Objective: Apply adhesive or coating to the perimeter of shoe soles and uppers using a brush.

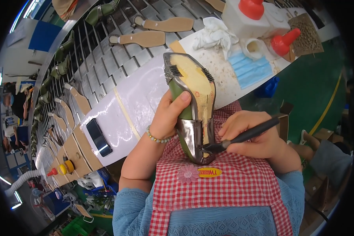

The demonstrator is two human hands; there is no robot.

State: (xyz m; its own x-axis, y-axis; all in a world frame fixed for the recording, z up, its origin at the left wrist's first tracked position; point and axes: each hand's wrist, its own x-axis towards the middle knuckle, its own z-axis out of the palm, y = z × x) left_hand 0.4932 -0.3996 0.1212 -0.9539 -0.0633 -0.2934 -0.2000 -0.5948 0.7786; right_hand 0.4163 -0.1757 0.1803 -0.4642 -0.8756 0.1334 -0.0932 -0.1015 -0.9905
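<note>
My left hand (170,114) is wrapped round a shoe upper (192,133) pulled over a green last (188,111). The bottom faces up, and my thumb presses on its edge. The upper is shiny dark grey with a beaded strap; the bottom is pale yellow with a few red marks. The toe end points away from me and the heel end towards my apron. In my closed right hand (253,135) is a black-handled brush (255,130). Its dark head touches the inner rim at the heel end; the bristles are hard to make out.
A conveyor of metal slats (102,65) carries tan soles (141,39) and several green lasts (61,67). On the worktable lie a phone (98,137), a crumpled white cloth (214,37), a blue mask (249,70) and red-topped bottles (284,42). Another person's legs (303,148) show at right.
</note>
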